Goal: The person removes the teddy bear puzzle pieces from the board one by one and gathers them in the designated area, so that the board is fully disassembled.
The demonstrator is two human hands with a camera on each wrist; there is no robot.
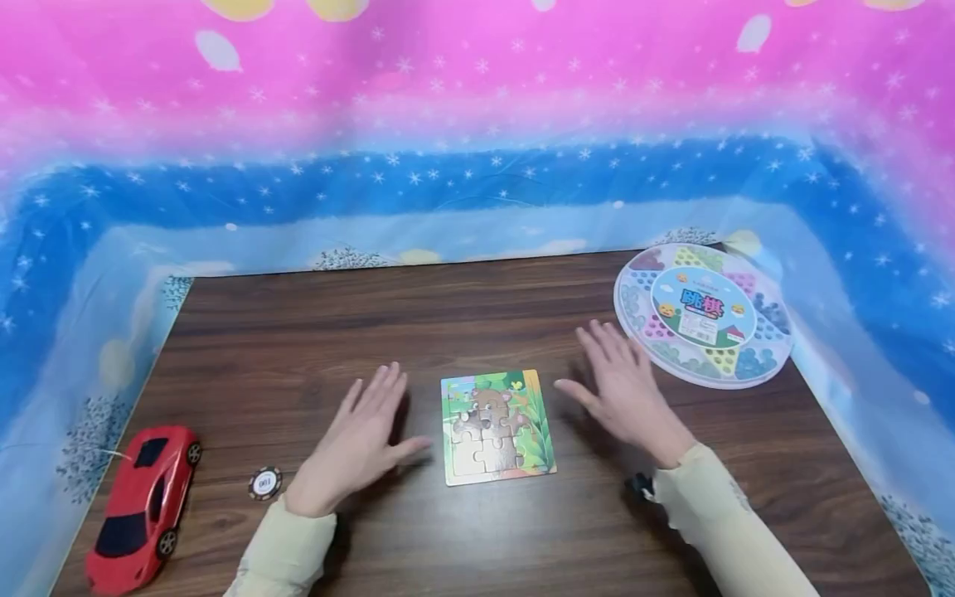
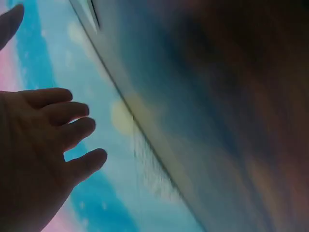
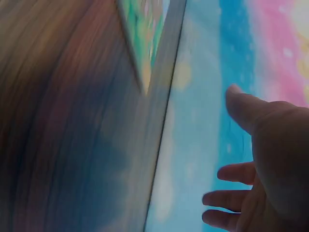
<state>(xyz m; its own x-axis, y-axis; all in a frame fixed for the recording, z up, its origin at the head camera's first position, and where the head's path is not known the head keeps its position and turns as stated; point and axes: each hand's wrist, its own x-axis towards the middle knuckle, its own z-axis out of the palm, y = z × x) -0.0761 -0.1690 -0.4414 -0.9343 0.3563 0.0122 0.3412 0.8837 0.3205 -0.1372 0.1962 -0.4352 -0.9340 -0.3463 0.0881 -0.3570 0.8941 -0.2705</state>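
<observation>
A small square jigsaw puzzle (image 1: pixel 497 426) with a green cartoon picture lies flat on the dark wooden table (image 1: pixel 477 307), between my two hands. My left hand (image 1: pixel 363 435) hovers just left of it, palm down, fingers straight and spread, holding nothing. My right hand (image 1: pixel 622 390) hovers just right of it, also flat and spread, holding nothing. In the left wrist view my left hand (image 2: pixel 43 145) shows spread fingers against the backdrop. The right wrist view shows my right hand (image 3: pixel 263 164) the same way, with the puzzle's corner (image 3: pixel 145 38) blurred at the top.
A round clear-lidded Chinese checkers case (image 1: pixel 701 313) sits at the table's back right. A red toy car (image 1: pixel 142 506) stands at the front left edge, a poker chip (image 1: pixel 264 482) beside it. A pink and blue starry cloth (image 1: pixel 477 124) walls the table.
</observation>
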